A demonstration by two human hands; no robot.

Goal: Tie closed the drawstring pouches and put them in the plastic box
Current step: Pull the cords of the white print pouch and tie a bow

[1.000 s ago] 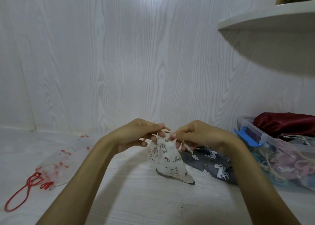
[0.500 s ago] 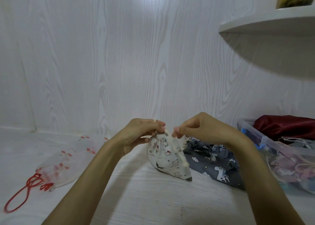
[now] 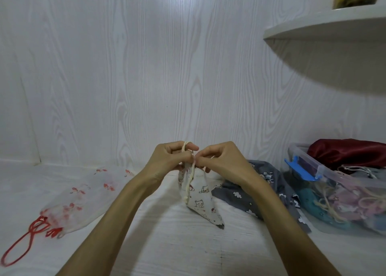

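You're mid-knot: L hand (image 3: 169, 160) & R hand (image 3: 219, 160) both pinch the cream string (image 3: 191, 175) of the cat pouch (image 3: 201, 200), held just over the table (image 3: 167, 244). Next, pull tight, then drop it in the plastic box (image 3: 325, 171) on your right.

Three drawstring pouches (image 3: 200, 200) lie outside one plastic box (image 3: 325, 183), which holds several more, perhaps five, beneath one shelf (image 3: 325, 27).

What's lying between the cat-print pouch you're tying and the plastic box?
In the head view, a dark grey pouch with white animal and cloud prints lies on the surface between the cat-print pouch and the plastic box.
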